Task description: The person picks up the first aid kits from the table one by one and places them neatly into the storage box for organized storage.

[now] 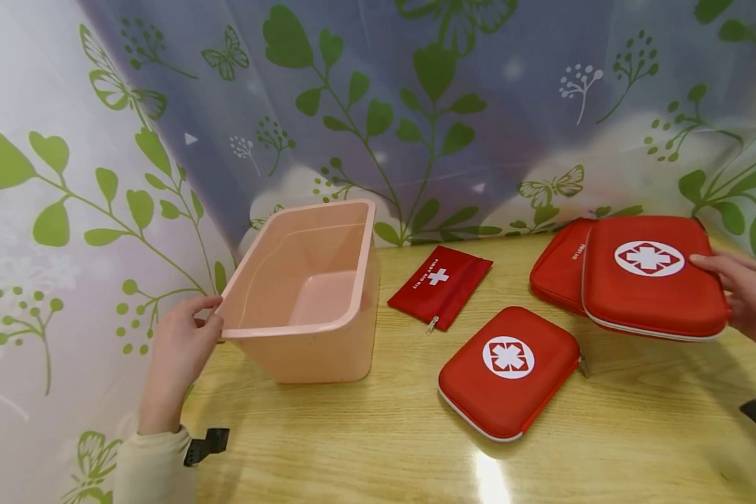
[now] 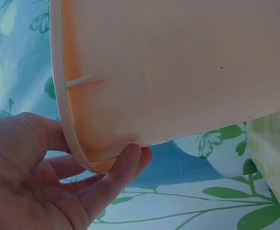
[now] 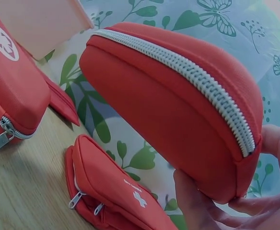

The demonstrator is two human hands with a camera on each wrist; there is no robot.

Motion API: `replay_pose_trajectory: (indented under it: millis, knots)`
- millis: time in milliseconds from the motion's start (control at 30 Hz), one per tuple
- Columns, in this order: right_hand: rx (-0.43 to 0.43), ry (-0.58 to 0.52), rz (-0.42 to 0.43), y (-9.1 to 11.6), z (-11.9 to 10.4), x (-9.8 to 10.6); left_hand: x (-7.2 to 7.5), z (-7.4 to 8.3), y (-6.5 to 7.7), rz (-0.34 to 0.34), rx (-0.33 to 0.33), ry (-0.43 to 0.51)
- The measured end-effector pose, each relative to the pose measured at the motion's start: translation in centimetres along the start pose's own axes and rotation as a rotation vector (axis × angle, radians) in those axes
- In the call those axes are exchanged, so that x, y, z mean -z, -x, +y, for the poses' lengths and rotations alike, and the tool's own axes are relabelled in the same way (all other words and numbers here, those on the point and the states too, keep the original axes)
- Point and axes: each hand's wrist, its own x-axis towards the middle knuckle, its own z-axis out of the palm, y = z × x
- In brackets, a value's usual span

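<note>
My left hand (image 1: pixel 181 350) pinches the near left corner of the rim of a pink plastic bin (image 1: pixel 321 357), thumb and fingers on either side of the rim in the left wrist view. On the right, my right hand (image 1: pixel 754 294) grips a red hard-shell first aid case (image 1: pixel 655 301) by its right edge. The case is tilted above the table, its white zipper (image 3: pixel 197 76) showing in the right wrist view. Behind and partly under it lies a soft red first aid bag (image 1: pixel 556 269). A smaller red hard-shell case (image 1: pixel 510 399) lies nearer on the table.
A flat red first aid pouch (image 1: pixel 428 283) with a zipper lies between the bin and the cases. All stand on a wooden table (image 1: pixel 365 448). A leaf-patterned curtain (image 1: pixel 491 140) hangs along the back and left sides.
</note>
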Motion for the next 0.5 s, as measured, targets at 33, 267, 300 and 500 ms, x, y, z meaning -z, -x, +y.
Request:
replay_pose_trajectory:
  millis: [33,267,300,500]
  knots:
    - [0.004,-0.014,-0.004,0.0,-0.1,-0.2,0.0,0.0,0.0,0.001,-0.002,0.002]
    - [0.024,-0.067,-0.007,0.0,-0.5,-0.5,-0.1,-0.2,0.1,-0.005,-0.008,0.038]
    - [0.021,-0.065,-0.001,-0.1,-0.6,-0.5,-0.1,-0.2,0.1,-0.006,-0.008,0.043]
    - [-0.007,-0.007,0.047,-0.4,-1.4,-0.7,-0.1,-0.2,0.1,0.003,-0.008,0.052]
